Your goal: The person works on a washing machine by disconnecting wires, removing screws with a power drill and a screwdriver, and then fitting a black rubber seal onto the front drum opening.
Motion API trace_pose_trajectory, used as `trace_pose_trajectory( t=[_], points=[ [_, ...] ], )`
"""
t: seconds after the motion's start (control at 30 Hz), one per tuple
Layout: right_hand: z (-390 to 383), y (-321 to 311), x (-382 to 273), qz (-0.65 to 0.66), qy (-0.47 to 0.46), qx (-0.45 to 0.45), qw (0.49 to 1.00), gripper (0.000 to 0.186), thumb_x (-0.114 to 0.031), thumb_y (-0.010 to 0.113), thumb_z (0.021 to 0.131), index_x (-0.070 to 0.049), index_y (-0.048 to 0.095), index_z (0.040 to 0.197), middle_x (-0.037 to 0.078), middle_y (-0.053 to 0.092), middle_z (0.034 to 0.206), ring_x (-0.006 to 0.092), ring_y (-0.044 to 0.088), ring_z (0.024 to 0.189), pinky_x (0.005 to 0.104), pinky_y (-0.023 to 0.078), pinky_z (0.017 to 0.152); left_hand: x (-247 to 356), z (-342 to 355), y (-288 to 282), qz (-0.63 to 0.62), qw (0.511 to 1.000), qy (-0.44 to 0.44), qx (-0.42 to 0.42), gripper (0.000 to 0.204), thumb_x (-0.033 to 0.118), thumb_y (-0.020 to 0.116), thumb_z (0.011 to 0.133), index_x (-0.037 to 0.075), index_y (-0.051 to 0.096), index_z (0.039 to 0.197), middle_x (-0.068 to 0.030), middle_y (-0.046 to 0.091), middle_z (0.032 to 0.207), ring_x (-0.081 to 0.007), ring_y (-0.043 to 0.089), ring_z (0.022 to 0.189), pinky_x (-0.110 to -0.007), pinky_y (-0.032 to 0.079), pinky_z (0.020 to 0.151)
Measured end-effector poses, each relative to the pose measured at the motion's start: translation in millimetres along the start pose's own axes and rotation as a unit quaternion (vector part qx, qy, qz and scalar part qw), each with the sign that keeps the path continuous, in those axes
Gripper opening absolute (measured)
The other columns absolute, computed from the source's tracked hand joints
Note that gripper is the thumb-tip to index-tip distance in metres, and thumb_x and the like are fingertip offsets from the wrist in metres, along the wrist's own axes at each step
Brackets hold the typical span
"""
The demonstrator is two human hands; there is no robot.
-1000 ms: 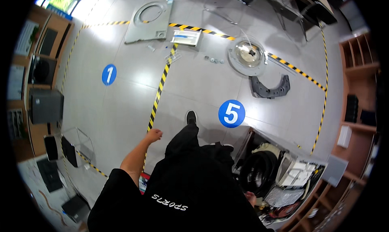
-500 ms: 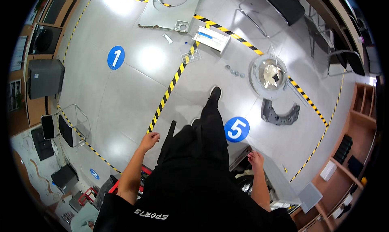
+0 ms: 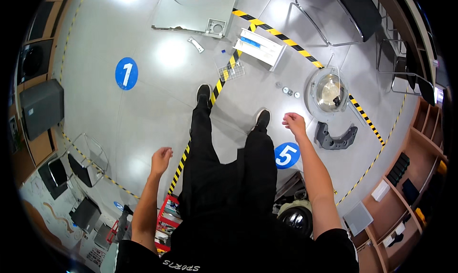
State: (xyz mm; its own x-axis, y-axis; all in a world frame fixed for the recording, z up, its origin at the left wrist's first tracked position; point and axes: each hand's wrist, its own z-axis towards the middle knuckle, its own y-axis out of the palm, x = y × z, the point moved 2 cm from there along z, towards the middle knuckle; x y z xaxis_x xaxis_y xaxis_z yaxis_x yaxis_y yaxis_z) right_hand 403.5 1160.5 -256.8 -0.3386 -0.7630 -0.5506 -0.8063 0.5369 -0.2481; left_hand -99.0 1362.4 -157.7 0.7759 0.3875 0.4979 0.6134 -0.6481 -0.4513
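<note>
My left hand hangs in the air beside my left leg, its fingers loosely curled in; nothing shows in it. Farther forward and to the right, my right hand is held over the floor with bent, slightly parted fingers and nothing visible between them. The nearest things to it are a round blue floor sticker, a dark grey curved block and a round washer door with a clear glass bowl. Neither hand touches any of these.
Ahead lie a washer front panel, a white detergent drawer, a clear divided tray, a white handle-like piece and small round parts. An opened machine stands near right, a red cart near left, chairs far right.
My right arm has swung forward and up, away from the opened machine. My left foot has stepped ahead, and the floor parts sit slightly farther right in view.
</note>
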Motion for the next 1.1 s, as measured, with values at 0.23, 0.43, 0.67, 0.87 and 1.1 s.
trace_pose_trajectory(
  t=[0.23, 0.43, 0.67, 0.87, 1.1],
  points=[
    [164.6, 179.8, 11.7, -0.173, -0.080, 0.004, 0.982, 0.017, -0.014, 0.065, 0.077, -0.003, 0.068, 0.090, 0.010, 0.069, 0.075, 0.0188, 0.067, 0.067, 0.0287, 0.053, 0.066, 69.6, 235.3, 10.7, 0.010, 0.992, 0.119, -0.039, 0.023, 0.015, 0.057, 0.090, -0.005, 0.062, 0.100, -0.0115, 0.067, 0.085, -0.0153, 0.064, 0.078, -0.027, 0.050, 0.073],
    [307.5, 285.9, 52.6, -0.316, -0.200, 0.046, 0.926, 0.019, -0.011, 0.066, 0.076, -0.006, 0.069, 0.095, 0.015, 0.067, 0.089, 0.0327, 0.063, 0.084, 0.0389, 0.051, 0.077, 28.1, 381.3, 71.5, 0.083, 0.980, 0.158, -0.087, 0.022, 0.015, 0.058, 0.089, -0.003, 0.062, 0.102, -0.0146, 0.067, 0.087, -0.0200, 0.065, 0.082, -0.029, 0.050, 0.076],
    [388.0, 331.2, 73.6, -0.400, -0.372, 0.046, 0.836, 0.016, -0.004, 0.058, 0.079, -0.004, 0.067, 0.092, 0.012, 0.064, 0.091, 0.0319, 0.060, 0.087, 0.0407, 0.050, 0.074, -34.8, 475.8, 129.6, 0.088, 0.973, 0.164, -0.138, 0.023, 0.015, 0.057, 0.089, -0.003, 0.061, 0.103, -0.0143, 0.066, 0.090, -0.0190, 0.063, 0.085, -0.029, 0.049, 0.077],
    [399.0, 336.7, 71.1, -0.551, -0.370, 0.036, 0.747, 0.010, -0.001, 0.056, 0.072, -0.004, 0.063, 0.079, 0.009, 0.061, 0.081, 0.0274, 0.060, 0.084, 0.0408, 0.052, 0.065, -58.4, 506.2, 168.6, 0.018, 0.968, 0.212, -0.130, 0.021, 0.015, 0.058, 0.088, -0.001, 0.062, 0.100, -0.0160, 0.066, 0.092, -0.0257, 0.064, 0.085, -0.032, 0.050, 0.076],
    [403.1, 337.1, 78.8, -0.535, -0.432, 0.039, 0.725, 0.007, -0.007, 0.058, 0.076, -0.003, 0.062, 0.080, 0.011, 0.060, 0.082, 0.0297, 0.060, 0.084, 0.0424, 0.051, 0.063, -56.9, 530.4, 208.9, 0.102, 0.926, 0.337, -0.135, 0.020, 0.012, 0.057, 0.087, 0.001, 0.061, 0.103, -0.0149, 0.065, 0.095, -0.0282, 0.064, 0.085, -0.034, 0.050, 0.076]
  ],
)
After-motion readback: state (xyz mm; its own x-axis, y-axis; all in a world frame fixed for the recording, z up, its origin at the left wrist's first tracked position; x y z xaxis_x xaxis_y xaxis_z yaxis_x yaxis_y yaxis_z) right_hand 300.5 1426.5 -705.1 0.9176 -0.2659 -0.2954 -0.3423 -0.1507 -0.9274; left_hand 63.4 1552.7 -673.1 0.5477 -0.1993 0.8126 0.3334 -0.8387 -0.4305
